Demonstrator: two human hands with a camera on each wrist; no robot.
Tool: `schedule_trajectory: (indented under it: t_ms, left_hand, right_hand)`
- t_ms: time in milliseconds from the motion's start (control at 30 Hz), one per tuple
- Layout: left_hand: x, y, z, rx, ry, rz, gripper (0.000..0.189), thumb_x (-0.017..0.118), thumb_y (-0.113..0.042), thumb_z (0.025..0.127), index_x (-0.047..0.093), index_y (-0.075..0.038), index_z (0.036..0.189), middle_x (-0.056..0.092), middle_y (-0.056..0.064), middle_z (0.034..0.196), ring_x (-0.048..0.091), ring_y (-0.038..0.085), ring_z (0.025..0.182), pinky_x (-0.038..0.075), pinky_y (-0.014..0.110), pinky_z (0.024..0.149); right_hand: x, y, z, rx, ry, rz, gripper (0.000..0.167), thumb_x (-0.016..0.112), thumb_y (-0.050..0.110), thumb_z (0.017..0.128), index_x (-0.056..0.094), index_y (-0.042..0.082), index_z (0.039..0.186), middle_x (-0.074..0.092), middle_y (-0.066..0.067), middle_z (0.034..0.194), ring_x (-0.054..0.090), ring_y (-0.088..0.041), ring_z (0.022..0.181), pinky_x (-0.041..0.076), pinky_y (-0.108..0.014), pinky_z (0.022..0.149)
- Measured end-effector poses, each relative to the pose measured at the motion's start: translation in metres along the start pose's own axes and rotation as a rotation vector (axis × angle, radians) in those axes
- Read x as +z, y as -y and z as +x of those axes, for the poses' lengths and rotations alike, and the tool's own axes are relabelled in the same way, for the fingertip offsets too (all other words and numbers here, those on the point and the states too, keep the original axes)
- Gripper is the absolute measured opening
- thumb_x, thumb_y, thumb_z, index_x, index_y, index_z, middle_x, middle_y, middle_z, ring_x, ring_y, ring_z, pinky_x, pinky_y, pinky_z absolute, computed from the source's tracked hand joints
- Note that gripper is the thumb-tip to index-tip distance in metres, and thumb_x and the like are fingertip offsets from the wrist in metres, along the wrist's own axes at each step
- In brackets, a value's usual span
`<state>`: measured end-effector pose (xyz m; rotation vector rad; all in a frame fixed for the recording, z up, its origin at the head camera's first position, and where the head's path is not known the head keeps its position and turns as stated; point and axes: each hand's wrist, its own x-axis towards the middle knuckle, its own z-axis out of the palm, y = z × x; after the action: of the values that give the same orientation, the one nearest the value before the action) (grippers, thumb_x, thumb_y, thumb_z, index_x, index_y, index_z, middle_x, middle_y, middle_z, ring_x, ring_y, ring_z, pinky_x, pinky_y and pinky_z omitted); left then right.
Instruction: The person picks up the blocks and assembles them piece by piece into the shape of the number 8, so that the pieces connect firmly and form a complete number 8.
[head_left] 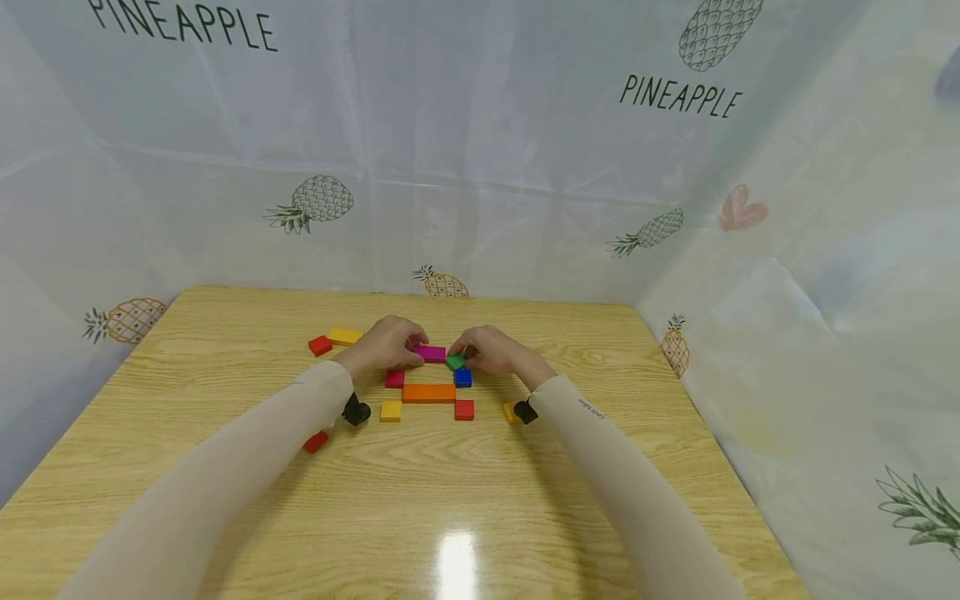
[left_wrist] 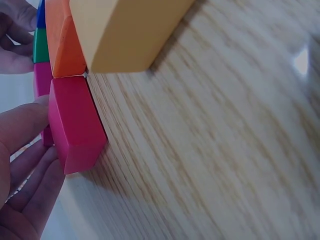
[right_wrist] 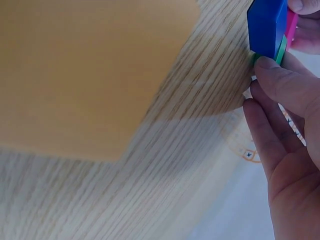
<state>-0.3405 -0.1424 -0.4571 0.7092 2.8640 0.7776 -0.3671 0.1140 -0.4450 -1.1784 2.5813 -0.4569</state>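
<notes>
My left hand (head_left: 384, 343) holds the left end of a long magenta block (head_left: 431, 354), which lies flat on the table. Its thumb is close by a small pink block (left_wrist: 77, 122) in the left wrist view. The right hand (head_left: 495, 350) pinches a small green block (head_left: 455, 362) at the magenta block's right end. In the right wrist view, a blue block (right_wrist: 267, 25) partly hides the green one. Below the hands, a long orange block (head_left: 429, 393) lies between the pink and blue blocks, with a yellow block (head_left: 391, 411) and a red block (head_left: 464, 410) nearer me.
On the left lie a red block (head_left: 319, 345), a long yellow block (head_left: 345, 336) and another red block (head_left: 316, 442) beside the left sleeve. A yellow block (head_left: 512, 412) sits partly behind the right wrist camera. A pineapple-print curtain (head_left: 480, 167) hangs behind the wooden table (head_left: 450, 483).
</notes>
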Motion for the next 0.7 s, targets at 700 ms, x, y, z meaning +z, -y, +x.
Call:
schedule_trajectory:
  t_ms: [700]
  left_hand:
    - [-0.060, 0.020, -0.023, 0.003, -0.138, 0.029, 0.044, 0.081, -0.025, 0.097, 0.071, -0.009, 0.136, 0.072, 0.013, 0.131, 0.066, 0.035, 0.116, 0.053, 0.052, 0.101]
  right_hand:
    - [0.002, -0.004, 0.000, -0.007, -0.006, -0.005, 0.032, 0.069, -0.001, 0.102, 0.075, 0.012, 0.131, 0.071, -0.008, 0.129, 0.071, -0.022, 0.113, 0.058, -0.030, 0.099]
